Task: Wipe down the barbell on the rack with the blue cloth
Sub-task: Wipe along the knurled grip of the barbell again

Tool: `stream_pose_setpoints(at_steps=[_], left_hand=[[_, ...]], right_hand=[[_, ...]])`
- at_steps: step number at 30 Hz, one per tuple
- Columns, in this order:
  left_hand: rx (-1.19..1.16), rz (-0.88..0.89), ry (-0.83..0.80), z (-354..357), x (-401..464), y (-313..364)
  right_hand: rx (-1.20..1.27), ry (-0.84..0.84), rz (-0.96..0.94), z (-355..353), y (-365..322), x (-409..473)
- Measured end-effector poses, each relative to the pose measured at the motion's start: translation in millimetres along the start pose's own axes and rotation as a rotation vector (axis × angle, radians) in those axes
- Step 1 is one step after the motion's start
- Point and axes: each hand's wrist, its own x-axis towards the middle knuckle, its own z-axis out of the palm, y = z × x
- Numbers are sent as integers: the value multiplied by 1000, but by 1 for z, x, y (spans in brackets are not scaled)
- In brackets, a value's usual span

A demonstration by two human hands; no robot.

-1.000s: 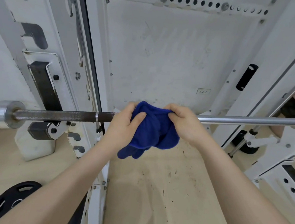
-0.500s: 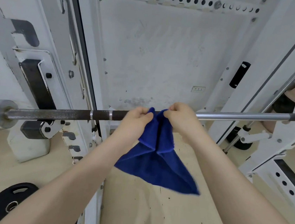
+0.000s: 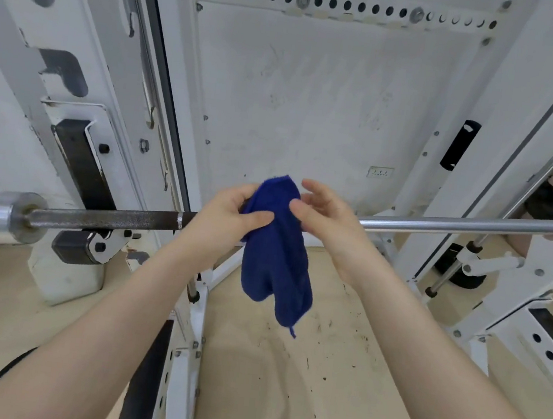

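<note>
The barbell (image 3: 101,218) lies across the white rack, its dark knurled part on the left and shiny chrome part (image 3: 439,222) on the right. In front of its middle hangs the blue cloth (image 3: 277,254), folded lengthwise and drooping down. My left hand (image 3: 229,217) pinches the cloth's upper part between thumb and fingers. My right hand (image 3: 322,214) sits at the cloth's right edge with fingers spread and relaxed, thumb touching the fabric. The bar's middle is hidden behind my hands and the cloth.
White rack uprights (image 3: 183,353) stand left of centre and at the right (image 3: 516,150). A bar hook with black padding (image 3: 83,170) holds the barbell on the left. A black weight plate (image 3: 8,375) lies on the wooden floor at lower left. A slanted chrome guide rod (image 3: 529,190) is at right.
The cloth went from bunched, to spread open between both hands, to folded and hanging from my left hand. My right hand has loosened its pinch.
</note>
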Motion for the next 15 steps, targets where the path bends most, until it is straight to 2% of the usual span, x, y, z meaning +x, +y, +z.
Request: stream_pose_setpoints(at_steps=[2, 3, 5, 8, 9, 11, 13, 15], left_hand=[[-55, 6, 13, -6, 2, 9], [-63, 9, 29, -9, 4, 12], [-88, 23, 114, -17, 9, 17], [-193, 71, 325, -37, 22, 22], [-120, 88, 389, -46, 26, 22], [241, 89, 453, -64, 27, 10], [651, 46, 356, -81, 18, -15], [885, -32, 183, -95, 6, -42]], right_hand=[[-15, -154, 56, 5, 4, -1], [-27, -167, 66, 10, 4, 1], [15, -98, 52, 24, -1, 9], [67, 124, -54, 50, -16, 39], [13, 198, -90, 60, -21, 53], [-236, 276, -125, 77, -22, 76], [-657, 297, -126, 89, -6, 87], [-1105, 238, -212, 101, 21, 80]])
